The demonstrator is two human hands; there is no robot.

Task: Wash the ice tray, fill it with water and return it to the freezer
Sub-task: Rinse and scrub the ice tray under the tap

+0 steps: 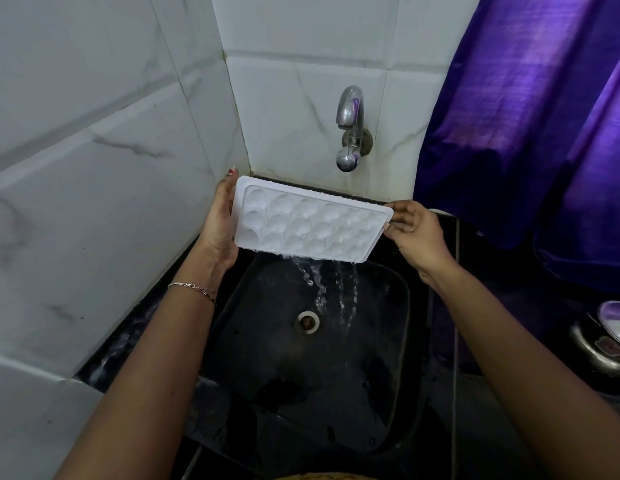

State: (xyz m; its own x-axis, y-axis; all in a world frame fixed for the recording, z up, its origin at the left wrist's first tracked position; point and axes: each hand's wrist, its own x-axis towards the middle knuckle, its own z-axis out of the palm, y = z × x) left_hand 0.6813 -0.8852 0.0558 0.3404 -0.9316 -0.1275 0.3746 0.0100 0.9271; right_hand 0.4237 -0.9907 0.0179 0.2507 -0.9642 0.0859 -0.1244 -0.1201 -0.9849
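A white ice tray (310, 221) with several round cups is held tilted toward me over the black sink (398, 296). Water streams off its lower edge into the basin near the drain (307, 321). My left hand (218, 223) grips the tray's left end, thumb at the top corner. My right hand (414, 233) pinches the tray's right end between thumb and fingers. A chrome tap (350, 128) juts from the tiled wall just above the tray; no water runs from it.
White marble-patterned tiles (94, 168) close in the left side and the back. A purple curtain (530, 116) hangs at the right. A steel pot with a lid (609, 337) stands on the dark counter at the far right.
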